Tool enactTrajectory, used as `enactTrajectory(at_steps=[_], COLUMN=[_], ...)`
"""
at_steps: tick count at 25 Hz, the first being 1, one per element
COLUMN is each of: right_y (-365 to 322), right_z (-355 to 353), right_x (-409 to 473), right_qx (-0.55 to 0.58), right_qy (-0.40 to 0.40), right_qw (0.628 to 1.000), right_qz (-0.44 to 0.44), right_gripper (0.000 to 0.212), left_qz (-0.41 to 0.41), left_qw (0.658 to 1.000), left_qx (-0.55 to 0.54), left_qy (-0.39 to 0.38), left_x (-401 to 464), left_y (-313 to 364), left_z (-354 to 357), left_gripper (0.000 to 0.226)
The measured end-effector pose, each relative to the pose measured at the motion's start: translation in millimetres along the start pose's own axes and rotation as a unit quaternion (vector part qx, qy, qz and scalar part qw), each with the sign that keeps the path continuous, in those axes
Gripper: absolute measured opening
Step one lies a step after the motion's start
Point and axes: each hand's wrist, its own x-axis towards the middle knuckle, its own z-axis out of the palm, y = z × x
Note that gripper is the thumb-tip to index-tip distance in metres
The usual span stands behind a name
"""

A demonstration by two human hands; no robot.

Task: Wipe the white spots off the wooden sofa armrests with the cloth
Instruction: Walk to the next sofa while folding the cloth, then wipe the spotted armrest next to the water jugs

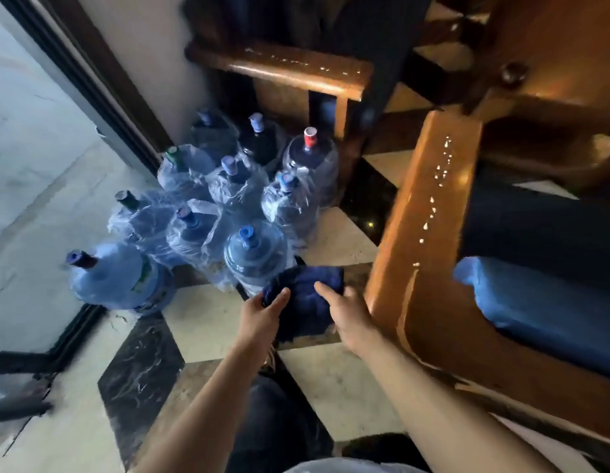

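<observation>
Both hands, left hand (262, 310) and right hand (351, 319), hold a dark blue folded cloth (301, 302) beside the white-spotted brown wooden armrest (429, 199).

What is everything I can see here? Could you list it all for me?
Cloth: one, dark blue, held between both hands above the floor.
Near armrest: one, brown wood, right of the cloth, a line of white spots along its top.
Far armrest: one, brown wood, at the top, also dotted with white spots.
Seat cushion: one, blue, right of the near armrest.
Water jugs: about ten, clear blue, several wrapped in plastic, standing on the floor left of the sofas; one has a red cap.
Floor: cream and black marble tiles.
Left hand: grips the cloth's left edge.
Right hand: holds the cloth's right side.
</observation>
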Motion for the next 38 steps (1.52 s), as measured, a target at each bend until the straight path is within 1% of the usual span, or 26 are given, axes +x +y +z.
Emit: enactTrajectory(at_steps=[1,3,5,6,7,8,9,10,12,14,16,17,18,20,22,24,26,28,30,31,33,35,36,37,38], right_y=[-10.5,-32.1,-53.2,-61.5,-70.7,-79.2,-85.3,-90.9,-102.5,-114.8,-126.7,-133.3,-138.2,-148.8,-158.6,-174.8,-195.0,-224.6,-258.5,-275.1,-298.2,-312.0,-312.2,-308.8,-302.3], right_z=[9.1,19.6,18.9,13.2,9.3,4.9,-3.7,-11.0,-33.7,-59.7,-79.8,-88.4,-98.4,-115.4,-135.6,-157.2,-178.2,-201.9,-232.2,-249.3,-278.5,-302.3,-308.4,-309.2,-308.2], right_x=[18.9,50.0,67.6,76.0,78.4,82.3,92.0,104.0,125.9,146.7,162.9,170.2,179.0,191.6,200.4,212.9,231.0,256.9,297.6,324.1,373.3,437.1,467.9,487.6,509.6], right_qx=[0.006,0.003,-0.022,-0.017,-0.010,-0.010,0.001,0.034,0.070,0.068,0.057,0.085,0.144,0.232,0.257,0.253,0.229,0.194,0.152,0.122,0.042,-0.050,-0.101,-0.162,-0.223], right_qy=[0.043,0.097,0.136,0.177,0.215,0.248,0.270,0.263,0.261,0.312,0.347,0.377,0.406,0.436,0.444,0.453,0.457,0.468,0.484,0.504,0.549,0.583,0.582,0.562,0.522], right_qw=[0.999,0.995,0.990,0.984,0.975,0.965,0.959,0.960,0.961,0.947,0.936,0.922,0.902,0.866,0.856,0.854,0.859,0.862,0.861,0.853,0.832,0.809,0.805,0.810,0.823], right_qz=[0.000,0.004,-0.002,-0.021,-0.051,-0.080,-0.091,-0.086,-0.061,-0.027,-0.002,0.011,0.034,0.080,0.068,0.049,0.017,-0.008,-0.038,-0.052,-0.065,-0.060,-0.047,-0.030,-0.003], right_gripper=[0.013,0.016,0.019,0.021,0.026,0.037,0.050,0.054,0.052,0.057,0.066,0.065,0.063,0.054,0.048,0.049,0.049,0.044,0.034,0.033,0.033,0.034,0.036,0.038,0.042], left_qz=[0.002,-0.015,-0.052,-0.073,-0.091,-0.104,-0.112,-0.113,-0.088,-0.034,-0.017,-0.022,-0.032,-0.079,-0.116,-0.122,-0.130,-0.130,-0.111,-0.095,-0.031,0.079,0.124,0.155,0.174], left_qw=[0.999,0.995,0.988,0.981,0.974,0.966,0.957,0.947,0.923,0.896,0.888,0.884,0.875,0.850,0.823,0.802,0.783,0.767,0.763,0.767,0.781,0.767,0.754,0.744,0.732], left_qx=[0.023,0.049,0.067,0.085,0.102,0.118,0.141,0.175,0.264,0.343,0.353,0.358,0.367,0.389,0.414,0.437,0.453,0.474,0.491,0.494,0.501,0.550,0.572,0.584,0.595], left_qy=[-0.028,-0.087,-0.129,-0.156,-0.181,-0.206,-0.229,-0.243,-0.265,-0.280,-0.295,-0.301,-0.314,-0.346,-0.372,-0.389,-0.405,-0.413,-0.405,-0.398,-0.371,-0.322,-0.298,-0.286,-0.284], left_x=[30.7,82.1,117.7,135.8,147.7,159.5,171.5,182.1,201.1,221.3,232.7,236.7,242.9,249.9,252.7,265.6,285.9,317.8,360.6,385.5,428.5,478.0,499.5,512.1,528.0], left_y=[12.6,35.8,58.9,72.2,82.6,91.7,103.1,114.7,134.3,150.2,162.1,167.1,170.6,180.4,194.2,206.6,216.0,226.6,237.8,242.8,251.8,259.2,262.2,263.3,261.1], left_z=[1.9,8.6,23.9,39.2,53.4,69.4,91.1,114.4,160.4,200.6,233.3,249.5,265.0,295.7,327.5,359.9,392.6,429.4,473.9,500.7,549.4,596.8,613.2,624.0,637.7], left_gripper=[0.022,0.018,0.014,0.015,0.019,0.025,0.033,0.042,0.055,0.059,0.053,0.045,0.038,0.026,0.017,0.014,0.021,0.036,0.052,0.056,0.051,0.040,0.035,0.032,0.032])
